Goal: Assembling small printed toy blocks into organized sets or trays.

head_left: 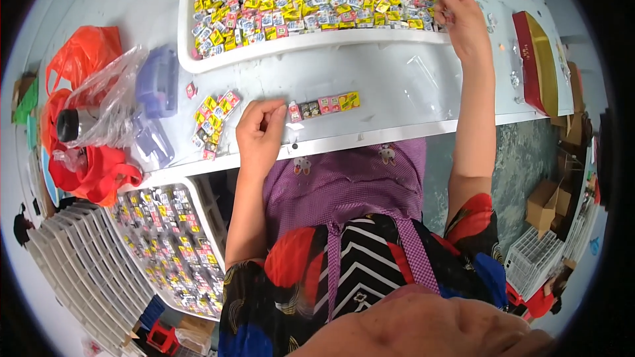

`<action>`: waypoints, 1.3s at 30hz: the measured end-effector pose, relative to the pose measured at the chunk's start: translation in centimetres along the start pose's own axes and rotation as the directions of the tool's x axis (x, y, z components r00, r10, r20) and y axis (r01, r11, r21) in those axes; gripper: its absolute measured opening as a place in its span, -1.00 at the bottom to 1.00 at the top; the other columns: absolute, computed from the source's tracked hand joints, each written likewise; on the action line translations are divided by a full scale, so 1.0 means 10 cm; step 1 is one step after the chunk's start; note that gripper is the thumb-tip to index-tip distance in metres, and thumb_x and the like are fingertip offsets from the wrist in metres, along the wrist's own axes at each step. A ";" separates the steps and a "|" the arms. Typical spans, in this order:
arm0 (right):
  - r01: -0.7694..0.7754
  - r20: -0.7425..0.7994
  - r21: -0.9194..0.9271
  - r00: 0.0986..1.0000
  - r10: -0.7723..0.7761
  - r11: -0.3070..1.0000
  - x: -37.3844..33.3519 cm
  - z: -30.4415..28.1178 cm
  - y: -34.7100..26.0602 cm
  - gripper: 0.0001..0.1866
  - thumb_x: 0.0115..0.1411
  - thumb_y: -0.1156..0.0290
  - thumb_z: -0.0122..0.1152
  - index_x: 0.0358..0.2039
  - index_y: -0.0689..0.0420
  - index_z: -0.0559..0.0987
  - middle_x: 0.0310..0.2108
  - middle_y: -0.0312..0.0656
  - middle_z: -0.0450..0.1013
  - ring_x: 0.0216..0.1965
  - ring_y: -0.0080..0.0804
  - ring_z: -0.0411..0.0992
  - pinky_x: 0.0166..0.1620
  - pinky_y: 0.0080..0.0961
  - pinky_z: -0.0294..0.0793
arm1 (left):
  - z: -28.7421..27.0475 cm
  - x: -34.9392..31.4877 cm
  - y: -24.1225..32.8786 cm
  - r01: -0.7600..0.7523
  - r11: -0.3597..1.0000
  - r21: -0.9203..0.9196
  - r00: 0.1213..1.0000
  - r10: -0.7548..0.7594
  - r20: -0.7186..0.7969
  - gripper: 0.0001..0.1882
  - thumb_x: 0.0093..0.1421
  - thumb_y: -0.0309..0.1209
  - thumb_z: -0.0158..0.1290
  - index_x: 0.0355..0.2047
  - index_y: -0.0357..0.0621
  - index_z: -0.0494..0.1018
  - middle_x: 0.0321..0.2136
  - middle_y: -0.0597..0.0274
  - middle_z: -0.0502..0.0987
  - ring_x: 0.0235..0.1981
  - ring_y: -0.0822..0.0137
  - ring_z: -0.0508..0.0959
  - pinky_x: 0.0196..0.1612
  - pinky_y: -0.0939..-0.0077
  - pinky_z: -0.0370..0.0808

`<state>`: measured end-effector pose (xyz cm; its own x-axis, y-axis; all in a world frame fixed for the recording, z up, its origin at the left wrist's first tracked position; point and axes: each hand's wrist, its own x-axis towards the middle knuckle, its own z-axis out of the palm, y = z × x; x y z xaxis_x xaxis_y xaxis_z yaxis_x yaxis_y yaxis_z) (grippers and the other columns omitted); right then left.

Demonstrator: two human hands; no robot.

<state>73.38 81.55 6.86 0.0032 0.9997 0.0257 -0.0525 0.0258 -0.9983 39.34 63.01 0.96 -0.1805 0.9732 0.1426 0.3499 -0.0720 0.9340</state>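
A white tray (258,51) at the far side holds a heap of small candy-like blocks in yellow, pink and white printed wrappers. My right hand (463,16) is at its right rim, fingers bent together; what they hold, if anything, is too small to make out. Nearer me, a short straight row of wrapped blocks (325,105) in pink, black and yellow lies on the table. My left hand (260,133) rests at the row's left end with its fingers curled closed, their tips partly hidden. Left of that hand lies a loose cluster of wrapped blocks (215,119).
Red bags (86,59), clear plastic and a dark-capped bottle (67,125) crowd the table's left. Below stands another tray (210,225) with grouped blocks, beside stacked white trays (73,251). A red-and-gold box part (537,63) lies at the right.
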 end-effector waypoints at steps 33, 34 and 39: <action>0.242 0.073 -0.678 0.962 -0.264 0.695 -0.14 -0.01 0.06 -0.78 0.24 0.34 0.10 -0.18 0.18 0.49 -0.40 -0.35 0.44 -0.36 -0.63 0.31 -0.23 -0.66 0.33 | 1.00 1.83 0.58 -0.442 0.769 0.462 0.789 0.088 0.608 -0.84 0.09 -0.34 0.13 -0.31 -0.02 0.57 -0.39 0.11 0.57 -0.27 0.11 0.55 -0.17 0.26 0.48; 0.256 0.104 -0.679 0.961 -0.256 0.688 -0.14 -0.03 0.07 -0.79 0.25 0.35 0.09 -0.17 0.18 0.49 -0.39 -0.33 0.45 -0.35 -0.62 0.33 -0.22 -0.66 0.33 | 1.01 1.83 0.56 -0.444 0.767 0.463 0.787 0.087 0.611 -0.84 0.09 -0.34 0.13 -0.31 -0.02 0.57 -0.39 0.11 0.57 -0.27 0.11 0.55 -0.17 0.26 0.48; 0.261 0.174 -0.684 0.965 -0.196 0.681 0.03 -0.08 0.21 -0.78 0.24 0.39 0.07 -0.14 0.19 0.49 -0.38 -0.28 0.47 -0.32 -0.58 0.36 -0.21 -0.64 0.35 | 0.99 1.80 0.54 -0.477 0.795 0.375 0.763 0.163 0.625 -0.82 0.10 -0.32 0.11 -0.28 -0.04 0.56 -0.29 0.12 0.55 -0.22 0.09 0.52 -0.15 0.26 0.49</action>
<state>74.09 81.88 4.73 -0.1599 0.9601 0.2293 0.6479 0.2774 -0.7094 47.07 82.30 5.35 0.4937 0.8678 0.0563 0.7088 -0.4391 0.5521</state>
